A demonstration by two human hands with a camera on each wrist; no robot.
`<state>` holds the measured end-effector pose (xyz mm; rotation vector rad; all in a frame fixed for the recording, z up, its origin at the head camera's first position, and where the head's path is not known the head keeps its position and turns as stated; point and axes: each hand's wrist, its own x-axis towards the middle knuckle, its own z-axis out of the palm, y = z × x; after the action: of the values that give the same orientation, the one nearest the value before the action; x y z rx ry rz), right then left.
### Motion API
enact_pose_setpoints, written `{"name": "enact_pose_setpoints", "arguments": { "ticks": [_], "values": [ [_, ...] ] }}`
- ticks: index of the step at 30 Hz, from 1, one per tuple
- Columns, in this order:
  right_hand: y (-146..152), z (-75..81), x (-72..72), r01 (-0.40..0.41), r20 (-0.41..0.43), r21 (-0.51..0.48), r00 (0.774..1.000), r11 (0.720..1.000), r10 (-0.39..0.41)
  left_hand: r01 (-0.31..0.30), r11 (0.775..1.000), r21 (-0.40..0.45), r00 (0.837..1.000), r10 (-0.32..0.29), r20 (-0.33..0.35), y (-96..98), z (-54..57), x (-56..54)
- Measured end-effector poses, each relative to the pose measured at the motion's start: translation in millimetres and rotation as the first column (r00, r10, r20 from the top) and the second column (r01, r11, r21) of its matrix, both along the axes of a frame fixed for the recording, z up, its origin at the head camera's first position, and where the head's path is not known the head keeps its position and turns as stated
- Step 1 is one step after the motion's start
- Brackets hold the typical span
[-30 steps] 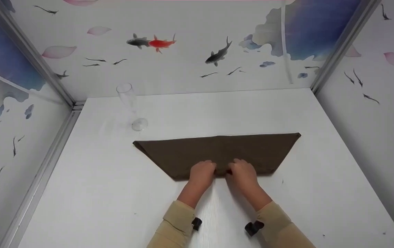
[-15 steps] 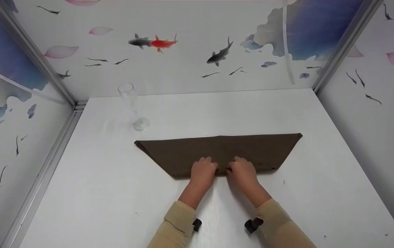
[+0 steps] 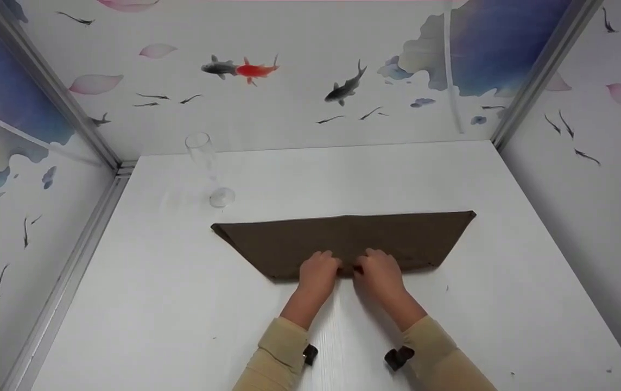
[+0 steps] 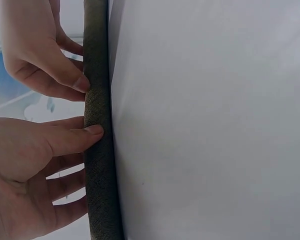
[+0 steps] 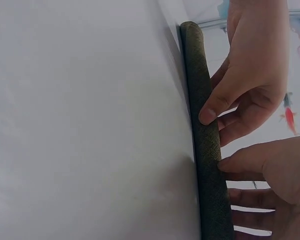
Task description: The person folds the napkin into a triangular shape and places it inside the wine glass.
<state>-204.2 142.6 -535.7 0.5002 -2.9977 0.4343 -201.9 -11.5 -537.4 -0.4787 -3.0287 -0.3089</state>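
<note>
A dark brown cloth (image 3: 343, 233) lies on the white table, folded to a trapezoid with its long side away from me. Along its near edge runs a narrow roll, seen up close in the left wrist view as a rolled edge (image 4: 97, 175). My left hand (image 3: 318, 271) grips this roll left of the middle, thumb on the near face and fingers over the far side. Close beside it, my right hand (image 3: 382, 272) pinches the same roll. In the right wrist view, one end of the rolled edge (image 5: 210, 155) shows at the top.
A clear stemmed glass (image 3: 222, 197) stands beyond the cloth at the back left of the table (image 3: 142, 304). Printed panels with fish and petals enclose the back and both sides. Each sleeve cuff bears a small black device (image 3: 399, 358).
The cloth's near edge has rolled slightly away from me, most plainly at its right corner. Both hands keep hold of the roll and shift only a little. The glass stays in place.
</note>
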Motion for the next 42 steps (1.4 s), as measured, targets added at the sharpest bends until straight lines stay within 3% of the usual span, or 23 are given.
{"name": "enact_pose_setpoints", "arguments": {
  "ticks": [8,14,19,25,29,36,42],
  "values": [
    [0.9,-4.4,4.9,-0.004,-0.052,0.032,0.999,0.999,0.006,-0.002,1.0,0.03,0.999,0.001,0.035,0.4,0.0,2.0],
    [1.9,-4.5,5.4,-0.009,-0.074,0.026,0.997,1.0,0.011,0.001,1.0,0.004,1.0,-0.001,0.004,3.0,-2.5,5.4],
    [2.8,-2.8,2.0,-0.004,-0.031,0.01,1.0,1.0,0.005,-0.023,1.0,0.01,1.0,0.023,0.016,5.8,-0.6,6.5],
    [0.5,-1.1,-2.3,-0.003,0.03,0.026,1.0,1.0,0.003,-0.038,0.999,-0.039,0.999,0.038,0.01,7.7,1.5,4.7],
    [-1.2,-1.5,-3.6,-0.019,-0.017,0.046,1.0,0.999,0.019,-0.048,0.998,-0.041,0.999,0.047,-0.015,8.3,-0.7,2.2],
    [-1.6,-4.4,-1.6,-0.033,-0.1,-0.047,0.995,0.998,0.028,-0.054,0.998,-0.033,0.998,0.055,0.037,8.4,1.5,0.5],
    [-2.4,-3.9,-3.0,-0.037,-0.088,-0.02,0.995,0.999,0.035,-0.049,0.998,-0.031,0.997,0.05,0.051,7.2,2.7,-2.6]
  ]
}}
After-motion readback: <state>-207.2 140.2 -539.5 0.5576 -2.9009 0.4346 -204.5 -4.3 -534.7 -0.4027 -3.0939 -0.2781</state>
